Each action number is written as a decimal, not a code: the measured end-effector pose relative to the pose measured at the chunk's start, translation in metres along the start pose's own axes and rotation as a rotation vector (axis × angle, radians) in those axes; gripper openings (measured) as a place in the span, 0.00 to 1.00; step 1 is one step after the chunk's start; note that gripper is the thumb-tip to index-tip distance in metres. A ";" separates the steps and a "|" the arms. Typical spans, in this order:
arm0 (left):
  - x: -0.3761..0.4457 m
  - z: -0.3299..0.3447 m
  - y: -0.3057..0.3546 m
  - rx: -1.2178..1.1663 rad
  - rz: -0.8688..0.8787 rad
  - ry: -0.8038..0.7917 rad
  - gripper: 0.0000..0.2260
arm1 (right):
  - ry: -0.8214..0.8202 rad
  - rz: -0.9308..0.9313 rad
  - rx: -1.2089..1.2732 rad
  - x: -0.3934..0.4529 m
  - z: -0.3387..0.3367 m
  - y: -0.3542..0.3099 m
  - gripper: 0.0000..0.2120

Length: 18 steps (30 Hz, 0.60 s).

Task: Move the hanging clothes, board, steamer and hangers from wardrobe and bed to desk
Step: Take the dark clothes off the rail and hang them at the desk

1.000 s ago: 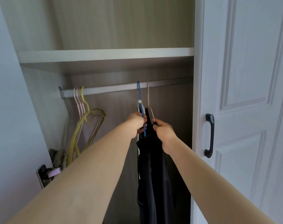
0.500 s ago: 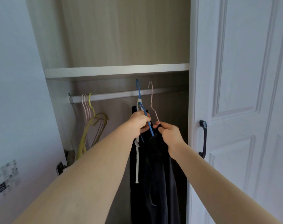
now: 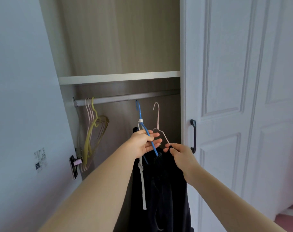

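A blue hanger (image 3: 143,129) and a pink wire hanger (image 3: 158,122) sit side by side just below the rail (image 3: 125,99), hooks up (both tilted), carrying dark clothes (image 3: 160,190) that hang straight down with a white cord (image 3: 142,180) trailing. Empty yellow and pink hangers (image 3: 94,131) hang bunched at the rail's left end.

A metal rail (image 3: 125,99) spans the wardrobe beneath a white shelf (image 3: 119,77). At its left end hang pink and yellow hangers (image 3: 94,131), perhaps four.
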State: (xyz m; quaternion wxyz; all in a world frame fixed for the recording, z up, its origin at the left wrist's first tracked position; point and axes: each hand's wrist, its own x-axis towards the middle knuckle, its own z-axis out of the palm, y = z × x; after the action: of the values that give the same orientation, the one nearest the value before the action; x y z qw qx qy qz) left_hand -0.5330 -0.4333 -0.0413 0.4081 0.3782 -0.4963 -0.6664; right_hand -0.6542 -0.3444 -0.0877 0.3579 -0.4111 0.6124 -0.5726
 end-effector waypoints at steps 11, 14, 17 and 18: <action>-0.157 0.022 -0.012 -0.102 0.053 -0.090 0.27 | -0.025 -0.110 -0.125 -0.153 -0.051 -0.028 0.13; -0.207 0.027 -0.006 -0.139 0.078 -0.144 0.29 | -0.014 -0.133 -0.109 -0.196 -0.062 -0.042 0.13; -0.256 0.032 0.000 -0.166 0.103 -0.189 0.26 | -0.007 -0.153 -0.109 -0.242 -0.070 -0.056 0.13; -0.271 0.033 0.002 -0.176 0.107 -0.207 0.24 | -0.011 -0.157 -0.108 -0.257 -0.073 -0.060 0.13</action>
State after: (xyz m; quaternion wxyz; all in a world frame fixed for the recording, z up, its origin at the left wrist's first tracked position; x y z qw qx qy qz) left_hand -0.4597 -0.1725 -0.0050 0.4212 0.2431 -0.4949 -0.7201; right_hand -0.6103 -0.0802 -0.0303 0.2925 -0.4797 0.6065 -0.5626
